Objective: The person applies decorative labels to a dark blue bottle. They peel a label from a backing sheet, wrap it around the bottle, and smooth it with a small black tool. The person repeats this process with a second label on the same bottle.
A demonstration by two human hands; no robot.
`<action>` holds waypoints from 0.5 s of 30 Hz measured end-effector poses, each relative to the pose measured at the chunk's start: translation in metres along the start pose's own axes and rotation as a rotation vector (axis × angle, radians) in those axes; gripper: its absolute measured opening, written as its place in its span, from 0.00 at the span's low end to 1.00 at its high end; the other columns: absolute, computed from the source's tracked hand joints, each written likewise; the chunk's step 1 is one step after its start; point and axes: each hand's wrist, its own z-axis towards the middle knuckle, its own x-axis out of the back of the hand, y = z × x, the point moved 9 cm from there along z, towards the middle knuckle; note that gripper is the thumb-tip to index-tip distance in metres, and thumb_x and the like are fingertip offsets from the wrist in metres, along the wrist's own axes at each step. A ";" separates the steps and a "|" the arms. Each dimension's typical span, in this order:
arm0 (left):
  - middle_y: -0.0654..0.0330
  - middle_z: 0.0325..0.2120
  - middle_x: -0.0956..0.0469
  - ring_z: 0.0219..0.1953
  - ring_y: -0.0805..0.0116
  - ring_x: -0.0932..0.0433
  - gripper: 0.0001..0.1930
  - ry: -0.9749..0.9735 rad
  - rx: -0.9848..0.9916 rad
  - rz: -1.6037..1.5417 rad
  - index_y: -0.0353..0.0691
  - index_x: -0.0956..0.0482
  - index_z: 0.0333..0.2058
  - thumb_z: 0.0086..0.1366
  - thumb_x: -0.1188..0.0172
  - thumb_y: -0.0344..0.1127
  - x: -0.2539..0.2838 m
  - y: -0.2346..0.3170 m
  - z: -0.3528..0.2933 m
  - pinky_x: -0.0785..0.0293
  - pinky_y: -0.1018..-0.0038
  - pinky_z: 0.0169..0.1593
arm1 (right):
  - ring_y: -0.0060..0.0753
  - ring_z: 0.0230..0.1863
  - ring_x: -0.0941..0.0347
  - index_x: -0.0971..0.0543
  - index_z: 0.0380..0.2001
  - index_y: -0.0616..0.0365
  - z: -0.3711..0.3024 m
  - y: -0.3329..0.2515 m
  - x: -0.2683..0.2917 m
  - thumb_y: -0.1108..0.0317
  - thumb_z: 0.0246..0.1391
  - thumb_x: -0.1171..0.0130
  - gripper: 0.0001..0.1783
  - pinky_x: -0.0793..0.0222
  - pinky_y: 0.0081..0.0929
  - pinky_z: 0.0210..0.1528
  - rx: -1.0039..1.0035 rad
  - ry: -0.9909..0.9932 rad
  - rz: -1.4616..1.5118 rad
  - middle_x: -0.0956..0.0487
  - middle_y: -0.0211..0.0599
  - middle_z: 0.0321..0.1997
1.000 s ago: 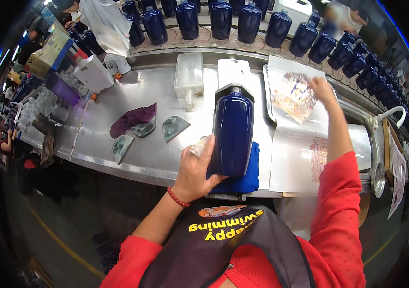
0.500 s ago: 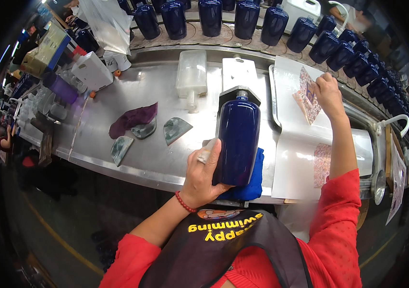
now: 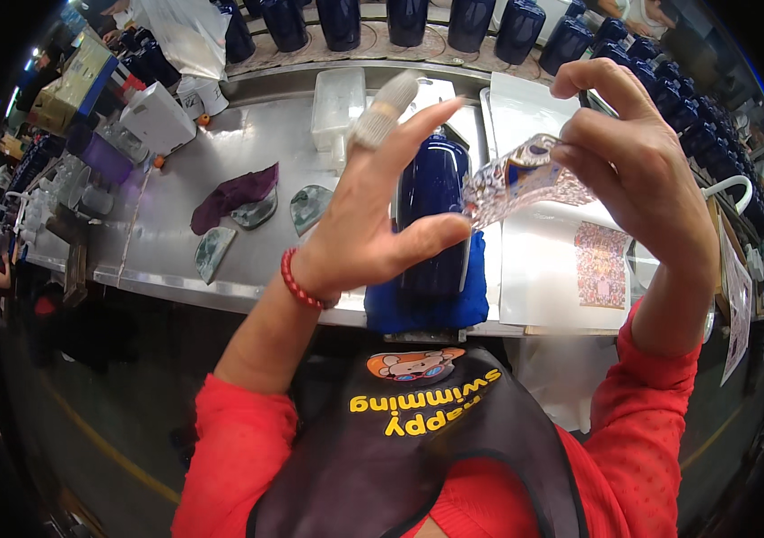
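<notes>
Near the worktop's [image 3: 265, 139] front edge, the left hand [image 3: 360, 224] covers parts of the blue bottle [image 3: 433, 188], and whether its thumb touches the patterned film [image 3: 521, 179] cannot be told. The film's far end disappears behind fingers of the right hand [image 3: 642, 161], its folds confusing the print. The bottle conceals part of the blue cloth [image 3: 391, 309]. Toward the far edge, a fingertip wrap [image 3: 382, 112] overlaps the clear bottle [image 3: 337, 99]. Left of centre, the purple cloth [image 3: 238, 193] hides some of a green slab [image 3: 256, 212]. Beyond the far edge, the picture's top cuts off several dark bottles [image 3: 340, 22] and a plastic bag [image 3: 185, 36]. Clear containers [image 3: 59, 184] by the left end are too small to separate.
</notes>
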 end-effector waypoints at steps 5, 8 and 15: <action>0.55 0.48 0.23 0.53 0.62 0.27 0.31 -0.274 -0.173 -0.105 0.34 0.22 0.51 0.57 0.28 0.52 -0.007 0.053 0.043 0.36 0.68 0.59 | 0.46 0.48 0.22 0.24 0.25 0.64 0.007 -0.050 0.026 0.74 0.46 0.31 0.09 0.28 0.35 0.49 0.042 -0.001 0.091 0.25 0.55 0.52; 0.59 0.33 0.22 0.38 0.69 0.26 0.18 -0.337 0.023 -0.251 0.35 0.22 0.35 0.55 0.31 0.43 -0.008 0.058 0.028 0.33 0.73 0.44 | 0.46 0.47 0.23 0.24 0.26 0.64 -0.004 -0.061 0.030 0.70 0.47 0.32 0.11 0.29 0.36 0.50 -0.010 0.086 0.152 0.24 0.55 0.51; 0.55 0.37 0.22 0.40 0.62 0.28 0.11 -0.270 0.294 -0.215 0.38 0.24 0.32 0.57 0.34 0.39 0.013 0.043 -0.017 0.37 0.65 0.53 | 0.41 0.46 0.24 0.23 0.27 0.64 -0.030 -0.046 -0.005 0.71 0.52 0.34 0.08 0.30 0.34 0.48 -0.181 0.044 0.458 0.24 0.50 0.50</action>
